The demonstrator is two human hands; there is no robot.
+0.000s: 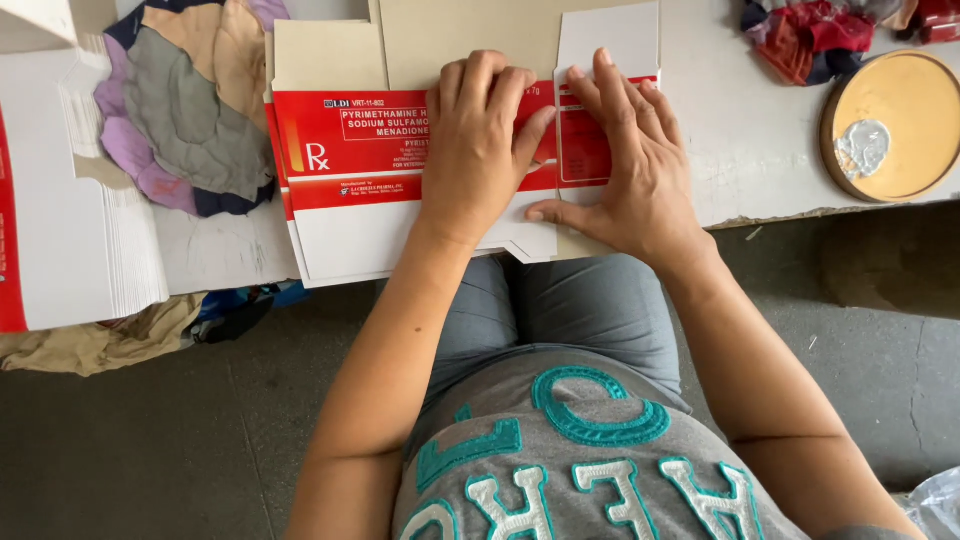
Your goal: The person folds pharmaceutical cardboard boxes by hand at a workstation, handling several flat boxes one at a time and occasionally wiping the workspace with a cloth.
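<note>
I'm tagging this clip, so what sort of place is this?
Likely a small packaging workshop: both hands press a flat red-and-white carton blank on a worn table, beside a stack of unfolded blanks and a round paste board.

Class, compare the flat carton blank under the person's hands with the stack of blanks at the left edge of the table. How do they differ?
The carton blank under both hands lies alone, its red printed panel facing up; the stack of blanks holds many sheets, mostly white on top. The left hand and right hand press on the single blank; nothing touches the stack. Both are flat red-and-white card on the white table.
</note>
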